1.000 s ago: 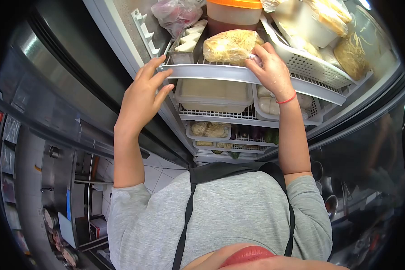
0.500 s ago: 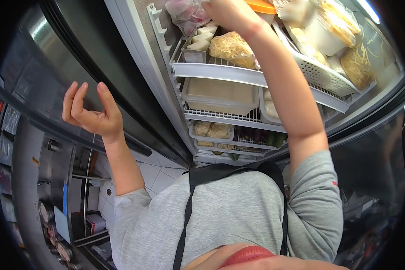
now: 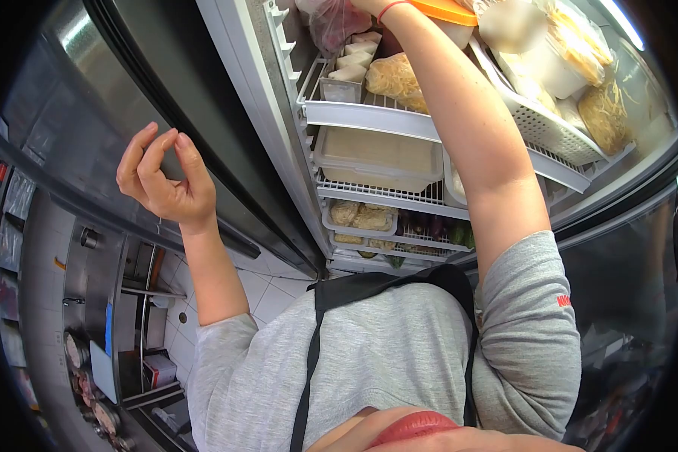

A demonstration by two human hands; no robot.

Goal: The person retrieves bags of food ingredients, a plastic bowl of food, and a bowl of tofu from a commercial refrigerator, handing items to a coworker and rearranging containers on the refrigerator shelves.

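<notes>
"Working from the metal tray (image 3: pixel 340 91), where are the hands?"

"The left hand (image 3: pixel 172 177) hangs well to the tray's left, fingers loosely curled, tips close together around nothing I can see. The plastic bag (image 3: pixel 330 27) sits just behind the tray. The right hand (image 3: pixel 366 4) is by that bag, mostly cut off at the top edge, so I can't tell whether it pinches anything."

"How would you reach there well?"

"I'd gather the bag by its top, since thin film could tear or snag on the tray. I'd also lift the forearm (image 3: pixel 471 120) clear of the bag of yellowish strands (image 3: pixel 393 78), just right of the tray."

"And the containers?"

"The tray holds a row of white blocks (image 3: pixel 352 63). Below it, a lidded plastic box (image 3: pixel 380 156) has pale contents, too cloudy to name. Right of the tray, partly behind the forearm, an orange-lidded tub (image 3: pixel 449 10) seems to hold something reddish. Farthest right of the tray, a perforated basket (image 3: pixel 533 114) carries wrapped pale food."
</notes>
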